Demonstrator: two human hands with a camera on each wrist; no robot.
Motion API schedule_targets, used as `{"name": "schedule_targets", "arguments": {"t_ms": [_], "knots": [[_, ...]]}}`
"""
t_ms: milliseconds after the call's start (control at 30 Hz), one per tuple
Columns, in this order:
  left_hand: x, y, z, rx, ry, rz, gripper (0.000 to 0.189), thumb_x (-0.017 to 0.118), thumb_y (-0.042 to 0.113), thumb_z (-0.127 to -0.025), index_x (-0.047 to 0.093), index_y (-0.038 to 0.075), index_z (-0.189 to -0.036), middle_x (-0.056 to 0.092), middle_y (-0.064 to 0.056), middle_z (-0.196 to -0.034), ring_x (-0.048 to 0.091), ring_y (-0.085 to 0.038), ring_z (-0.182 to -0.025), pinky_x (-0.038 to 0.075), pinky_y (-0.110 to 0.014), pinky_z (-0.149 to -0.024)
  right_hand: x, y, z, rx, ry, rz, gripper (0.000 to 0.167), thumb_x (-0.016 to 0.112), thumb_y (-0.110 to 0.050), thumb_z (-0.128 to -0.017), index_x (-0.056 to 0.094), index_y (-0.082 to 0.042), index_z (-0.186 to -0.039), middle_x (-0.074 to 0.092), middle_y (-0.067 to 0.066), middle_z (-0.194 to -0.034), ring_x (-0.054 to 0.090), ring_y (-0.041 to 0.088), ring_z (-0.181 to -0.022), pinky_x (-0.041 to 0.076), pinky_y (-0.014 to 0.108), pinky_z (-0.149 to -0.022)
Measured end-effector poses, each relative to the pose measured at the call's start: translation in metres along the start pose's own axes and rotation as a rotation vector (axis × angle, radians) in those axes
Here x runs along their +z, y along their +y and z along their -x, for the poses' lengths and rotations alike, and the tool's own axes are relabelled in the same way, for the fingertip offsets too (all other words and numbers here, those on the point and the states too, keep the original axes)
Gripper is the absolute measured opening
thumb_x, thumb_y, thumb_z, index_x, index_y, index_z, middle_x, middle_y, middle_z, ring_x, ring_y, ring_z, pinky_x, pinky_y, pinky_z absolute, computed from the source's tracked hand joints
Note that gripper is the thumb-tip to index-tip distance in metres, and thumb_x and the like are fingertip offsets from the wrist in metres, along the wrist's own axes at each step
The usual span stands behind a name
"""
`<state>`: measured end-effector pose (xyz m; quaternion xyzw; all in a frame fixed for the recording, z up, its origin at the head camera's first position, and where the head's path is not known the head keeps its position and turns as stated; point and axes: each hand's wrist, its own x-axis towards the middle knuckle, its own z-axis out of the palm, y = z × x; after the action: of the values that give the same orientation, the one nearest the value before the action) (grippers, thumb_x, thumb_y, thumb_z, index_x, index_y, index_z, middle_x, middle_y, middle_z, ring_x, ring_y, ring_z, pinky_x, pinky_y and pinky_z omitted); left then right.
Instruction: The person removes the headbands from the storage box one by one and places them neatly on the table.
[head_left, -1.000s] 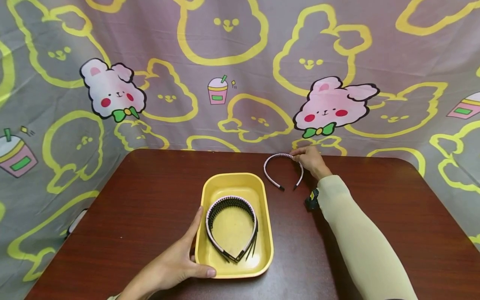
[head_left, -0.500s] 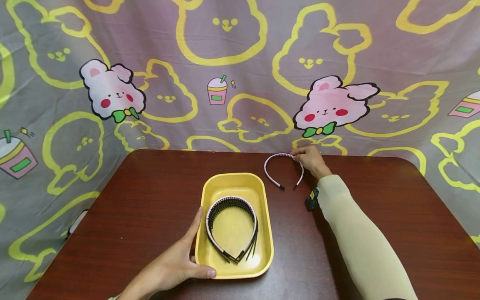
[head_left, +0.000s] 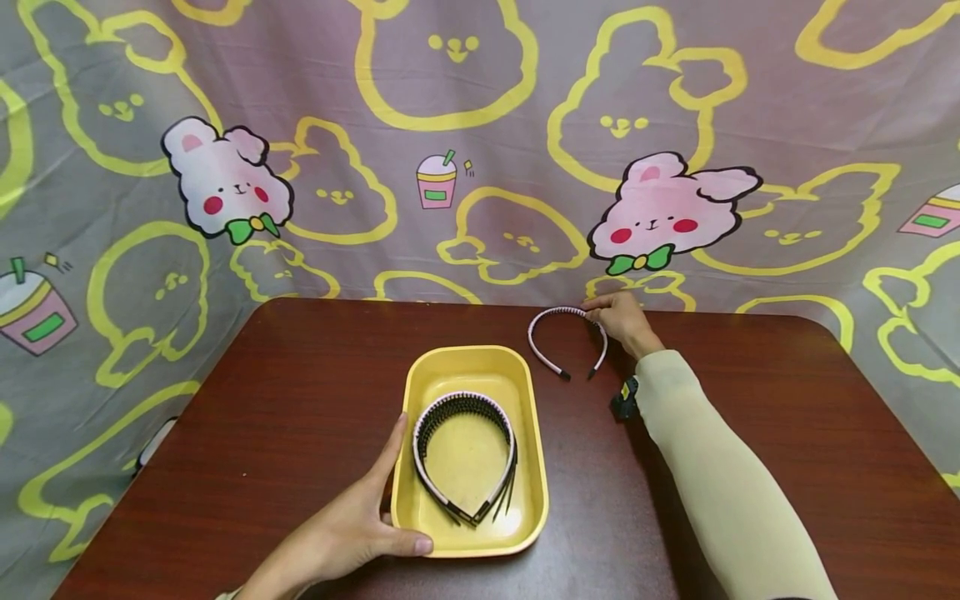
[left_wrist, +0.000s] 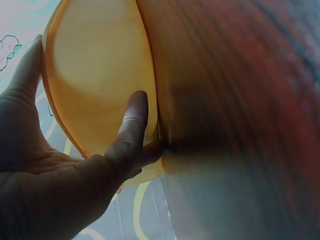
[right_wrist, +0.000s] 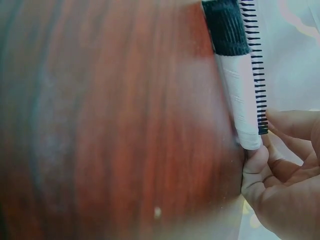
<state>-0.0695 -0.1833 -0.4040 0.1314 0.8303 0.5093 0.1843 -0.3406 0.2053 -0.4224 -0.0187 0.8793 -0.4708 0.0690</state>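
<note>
A yellow tray [head_left: 538,467] stands on the table, with a stack of toothed headbands [head_left: 463,403] lying in it; the top one is pale pink, with black ones beneath. My left hand [head_left: 358,521] rests spread against the tray's near left corner. Its thumb and index finger lie nearly straight along the outside, also seen in the left wrist view. Farther back and to the right, another pale pink headband [head_left: 534,346] lies on the table, its black tips towards me. My right hand [head_left: 621,321] pinches its upper right curve; black teeth show in the right wrist view.
The dark reddish wooden table [head_left: 300,392] ends at a patterned curtain [head_left: 510,150] just behind the right hand. A small black device with a yellow mark [head_left: 625,398] sits at the right wrist. A pale object [head_left: 155,442] shows beyond the table's left edge.
</note>
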Motion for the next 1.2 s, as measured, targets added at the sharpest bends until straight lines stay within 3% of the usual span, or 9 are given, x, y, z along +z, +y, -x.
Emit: {"name": "schedule_targets", "arguments": {"t_ms": [267, 500, 767, 900, 1033, 1200], "knots": [[0.0, -0.001, -0.001, 0.008, -0.01, 0.019, 0.143, 0.094, 0.024, -0.076, -0.015, 0.022, -0.168, -0.001, -0.028, -0.173, 0.057, -0.031, -0.124, 0.04, -0.011, -0.1, 0.0, -0.002, 0.002, 0.004, 0.003, 0.008, 0.035, 0.051, -0.002, -0.104, 0.066, 0.011, -0.133, 0.057, 0.029, -0.147, 0.05, 0.037, -0.138, 0.043, 0.048, -0.113], [0.001, -0.002, -0.001, 0.014, 0.001, 0.004, 0.143, 0.094, 0.028, -0.075, -0.014, 0.023, -0.168, -0.001, -0.026, -0.174, 0.047, -0.035, -0.136, 0.035, -0.009, -0.104, 0.001, 0.0, 0.0, -0.009, 0.014, 0.009, 0.032, 0.052, -0.001, -0.104, 0.067, 0.013, -0.129, 0.057, 0.029, -0.147, 0.05, 0.037, -0.139, 0.043, 0.048, -0.113], [0.001, -0.001, 0.0, -0.038, 0.023, -0.016, 0.142, 0.095, 0.035, -0.073, -0.01, 0.031, -0.169, 0.004, -0.019, -0.176, 0.034, -0.036, -0.146, 0.029, -0.009, -0.109, -0.002, 0.001, 0.001, -0.016, 0.013, 0.034, 0.032, 0.055, -0.004, -0.103, 0.068, 0.014, -0.127, 0.058, 0.027, -0.148, 0.048, 0.038, -0.142, 0.043, 0.047, -0.114], [0.001, 0.0, 0.0, -0.04, 0.025, -0.016, 0.142, 0.095, 0.036, -0.072, -0.009, 0.032, -0.169, 0.006, -0.018, -0.176, 0.033, -0.035, -0.146, 0.029, -0.009, -0.109, -0.006, 0.0, 0.004, -0.016, -0.013, 0.066, 0.034, 0.056, -0.008, -0.105, 0.067, 0.011, -0.131, 0.058, 0.026, -0.149, 0.053, 0.033, -0.132, 0.048, 0.039, -0.102], [0.0, 0.0, 0.001, -0.046, 0.027, -0.024, 0.142, 0.095, 0.036, -0.072, -0.009, 0.032, -0.169, 0.008, -0.018, -0.176, 0.031, -0.035, -0.149, 0.026, -0.009, -0.111, -0.012, -0.001, 0.01, -0.028, -0.027, 0.097, 0.035, 0.058, -0.009, -0.105, 0.066, 0.009, -0.134, 0.058, 0.026, -0.146, 0.053, 0.027, -0.109, 0.046, 0.029, -0.082], [0.0, 0.0, 0.001, -0.052, 0.027, -0.028, 0.142, 0.095, 0.036, -0.072, -0.009, 0.031, -0.169, 0.008, -0.018, -0.176, 0.028, -0.035, -0.151, 0.026, -0.01, -0.111, -0.019, -0.004, 0.016, -0.057, -0.028, 0.126, 0.036, 0.059, -0.01, -0.104, 0.066, 0.008, -0.134, 0.058, 0.027, -0.143, 0.053, 0.028, -0.106, 0.046, 0.026, -0.079]]}}
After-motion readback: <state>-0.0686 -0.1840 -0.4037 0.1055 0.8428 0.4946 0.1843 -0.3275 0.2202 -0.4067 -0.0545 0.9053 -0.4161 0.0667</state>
